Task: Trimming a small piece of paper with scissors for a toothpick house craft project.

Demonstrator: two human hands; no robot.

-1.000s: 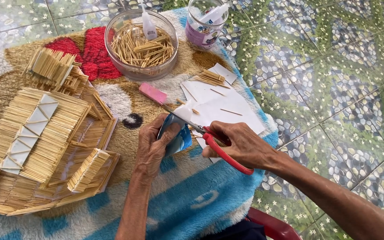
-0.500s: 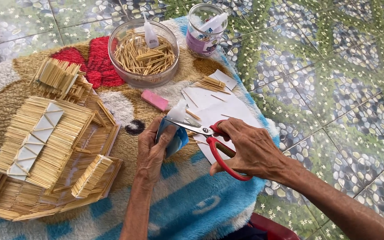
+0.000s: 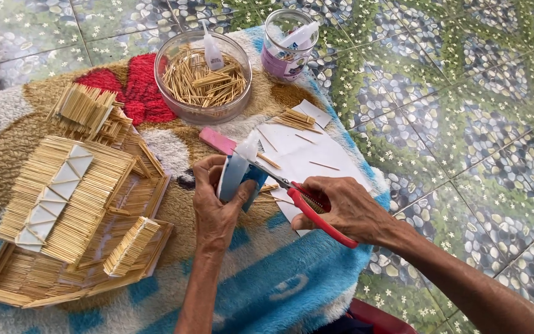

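My left hand (image 3: 214, 207) grips a small blue and white piece of card (image 3: 237, 176), held upright over the fleece cloth. My right hand (image 3: 341, 207) is closed around the red handles of a pair of scissors (image 3: 307, 201). The scissor blades reach left into the card's edge. Just behind the hands lie white paper sheets (image 3: 307, 154) with a few loose thin sticks on them. To the left sits a model house built of thin wooden sticks (image 3: 72, 204), with white triangles along its roof.
A clear round bowl of sticks (image 3: 204, 77) holds a small glue bottle. A glass jar (image 3: 287, 43) stands beside it. A pink eraser-like block (image 3: 217, 140) lies near the card. The patterned fleece cloth (image 3: 267, 278) covers the surface; pebble-print floor tiles (image 3: 465, 111) lie to the right.
The scissor handles have come together and the blades have pushed further into the card. My left hand has turned the card more upright and shifted slightly up.
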